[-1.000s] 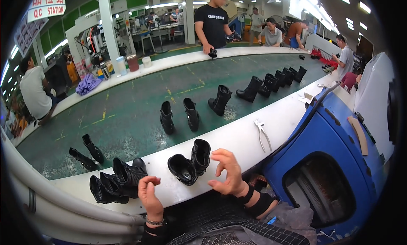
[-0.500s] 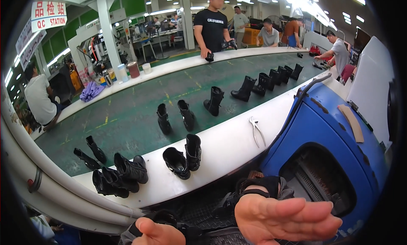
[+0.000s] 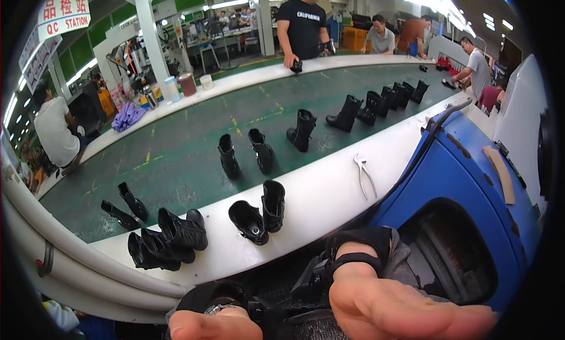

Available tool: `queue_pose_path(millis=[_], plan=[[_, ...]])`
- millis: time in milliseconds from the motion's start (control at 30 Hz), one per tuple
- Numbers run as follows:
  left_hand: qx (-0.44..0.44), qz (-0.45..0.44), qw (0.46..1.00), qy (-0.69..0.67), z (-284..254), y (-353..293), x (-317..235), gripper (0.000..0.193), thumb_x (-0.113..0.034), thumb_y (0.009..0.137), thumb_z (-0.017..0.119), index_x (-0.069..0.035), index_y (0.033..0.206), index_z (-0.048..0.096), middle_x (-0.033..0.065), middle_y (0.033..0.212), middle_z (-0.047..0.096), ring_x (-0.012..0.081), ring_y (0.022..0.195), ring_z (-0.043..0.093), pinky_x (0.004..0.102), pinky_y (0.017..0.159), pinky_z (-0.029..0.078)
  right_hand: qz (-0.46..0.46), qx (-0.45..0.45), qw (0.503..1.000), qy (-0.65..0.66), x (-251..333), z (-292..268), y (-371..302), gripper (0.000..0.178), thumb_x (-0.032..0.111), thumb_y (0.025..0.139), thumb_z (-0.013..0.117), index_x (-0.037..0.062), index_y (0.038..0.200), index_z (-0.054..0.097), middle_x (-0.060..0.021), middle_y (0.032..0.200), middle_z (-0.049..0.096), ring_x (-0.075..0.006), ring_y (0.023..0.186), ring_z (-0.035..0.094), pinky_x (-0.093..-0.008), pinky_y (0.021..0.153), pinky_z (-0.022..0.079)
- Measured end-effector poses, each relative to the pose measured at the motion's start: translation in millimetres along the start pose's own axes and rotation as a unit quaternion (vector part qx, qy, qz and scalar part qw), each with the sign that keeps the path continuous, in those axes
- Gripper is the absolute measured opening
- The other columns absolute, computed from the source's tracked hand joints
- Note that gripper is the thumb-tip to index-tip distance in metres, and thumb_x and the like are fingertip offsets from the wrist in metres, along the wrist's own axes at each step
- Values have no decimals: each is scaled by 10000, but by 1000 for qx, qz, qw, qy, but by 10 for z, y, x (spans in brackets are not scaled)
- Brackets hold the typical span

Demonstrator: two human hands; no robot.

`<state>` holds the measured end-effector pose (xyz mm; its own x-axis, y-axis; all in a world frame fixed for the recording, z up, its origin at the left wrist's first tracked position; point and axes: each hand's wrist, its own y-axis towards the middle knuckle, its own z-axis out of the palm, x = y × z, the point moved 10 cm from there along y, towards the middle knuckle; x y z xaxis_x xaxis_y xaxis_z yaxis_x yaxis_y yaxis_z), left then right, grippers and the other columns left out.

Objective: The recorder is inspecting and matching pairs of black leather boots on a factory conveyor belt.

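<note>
Left hand [image 3: 215,327] cropped; perhaps slightly blurred

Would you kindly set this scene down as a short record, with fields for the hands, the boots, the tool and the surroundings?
Left hand: cut off by the lower edge; whether it holds anything cannot be told
Right hand: fingers extended, nothing visible in it
Nearest boots: two black boots upright on the white ledge
Other boots: a black cluster left of them, more standing on the green surface
Tool: metal pliers on the ledge
Right side: blue machine
Far side: purple cloth
</note>
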<state>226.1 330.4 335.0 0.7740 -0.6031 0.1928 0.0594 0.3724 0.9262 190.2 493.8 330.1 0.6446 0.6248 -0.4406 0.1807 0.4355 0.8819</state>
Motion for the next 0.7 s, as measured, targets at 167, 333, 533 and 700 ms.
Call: queue_pose_path(millis=[167,333,533,700], plan=[[-35,-99,411,-905,190,3,-41,598,-396,1002,375,-226,1530,152,-46,1595,101,278,1465,76,554,1151,-8,-54,13,983,-174,-15,-145,-180,586,212,904,527,-67,1370,309,-270,1272,515,-361,1173,523,-395,1016,375],[-80,-290,246,-921,398,-487,-245,654,-460,983,412,-245,1532,128,47,1599,-55,336,1461,-52,567,1146,-44,19,42,978,-205,-115,-410,-347,693,286,858,624,-36,1375,295,-287,1254,505,-388,1131,538,-442,965,419],[172,-528,383,-738,1059,-2012,-588,615,-370,854,529,-11,1333,386,185,1341,442,276,1207,452,399,957,402,350,-30,876,-330,-498,-1343,-1489,741,108,716,658,-68,1338,295,-273,1290,451,-340,1148,503,-423,1002,388],[511,-484,350,-618,865,-3264,-1162,743,-133,648,630,-4,1328,360,138,1301,397,258,1176,417,376,930,401,606,9,678,-416,-391,-1685,-2816,776,74,687,636,-21,1386,314,-171,1328,445,-283,1169,489,-388,948,438]])
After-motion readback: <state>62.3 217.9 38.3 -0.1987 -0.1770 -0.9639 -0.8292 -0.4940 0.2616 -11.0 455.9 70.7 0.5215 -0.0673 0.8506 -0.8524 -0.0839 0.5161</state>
